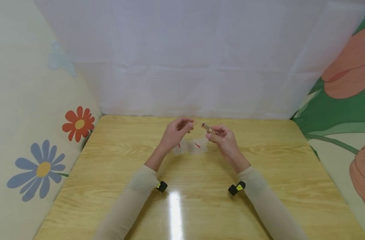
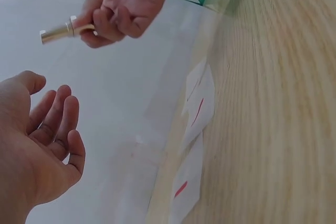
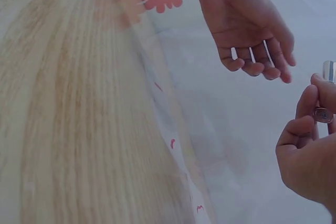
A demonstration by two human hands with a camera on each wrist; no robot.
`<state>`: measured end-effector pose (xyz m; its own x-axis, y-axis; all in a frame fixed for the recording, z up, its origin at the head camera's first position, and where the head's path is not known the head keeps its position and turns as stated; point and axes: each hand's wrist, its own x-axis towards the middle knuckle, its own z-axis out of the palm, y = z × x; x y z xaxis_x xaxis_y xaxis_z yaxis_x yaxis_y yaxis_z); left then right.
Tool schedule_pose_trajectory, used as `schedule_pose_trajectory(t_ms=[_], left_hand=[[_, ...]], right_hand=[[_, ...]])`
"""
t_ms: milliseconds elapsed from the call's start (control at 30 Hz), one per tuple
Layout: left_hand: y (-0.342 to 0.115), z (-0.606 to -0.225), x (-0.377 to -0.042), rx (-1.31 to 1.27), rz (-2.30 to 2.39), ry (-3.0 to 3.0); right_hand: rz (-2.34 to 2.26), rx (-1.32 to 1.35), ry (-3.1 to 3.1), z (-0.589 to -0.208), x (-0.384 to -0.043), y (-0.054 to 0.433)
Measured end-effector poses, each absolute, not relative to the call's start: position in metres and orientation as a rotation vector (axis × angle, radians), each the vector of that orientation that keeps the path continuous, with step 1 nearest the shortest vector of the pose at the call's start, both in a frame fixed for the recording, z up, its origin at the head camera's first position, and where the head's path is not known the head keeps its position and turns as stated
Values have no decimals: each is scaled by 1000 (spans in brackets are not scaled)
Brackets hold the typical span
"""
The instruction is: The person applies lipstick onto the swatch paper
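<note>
My right hand [image 1: 226,140] pinches a gold lipstick tube [image 1: 207,128] between thumb and fingers, above the far middle of the table. One end of the tube sticks out toward the left and looks reddish inside. In the right wrist view, the tube's round end [image 3: 322,115] shows between the fingers. Beside it, my left hand [image 1: 176,133] hovers with loosely bent fingers and holds nothing, palm turned to the tube. Below both hands lie white paper pieces [image 2: 190,169] with short red strokes; the left hand partly covers them in the head view.
The wooden table [image 1: 275,160] ends at a white cloth backdrop [image 1: 182,66]. Flower-patterned panels stand at left [image 1: 29,100] and right [image 1: 344,123]. Black wrist cameras [image 1: 162,186] sit on both sleeves.
</note>
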<state>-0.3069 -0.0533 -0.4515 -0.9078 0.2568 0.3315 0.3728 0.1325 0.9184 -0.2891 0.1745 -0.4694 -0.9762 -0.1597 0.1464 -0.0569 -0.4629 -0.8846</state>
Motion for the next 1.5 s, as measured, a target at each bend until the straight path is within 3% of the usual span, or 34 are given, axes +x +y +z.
schedule_pose_trajectory(t_ms=[600,1500], left_hand=[[-53,-458,-375,-608,-1508,-2577],[-33,-484,-413,-428,-1261,-2799]], right_hand=[[-2652,-385,1557,-461,-292,187],[-2656,-529,1468,-464,-301,193]])
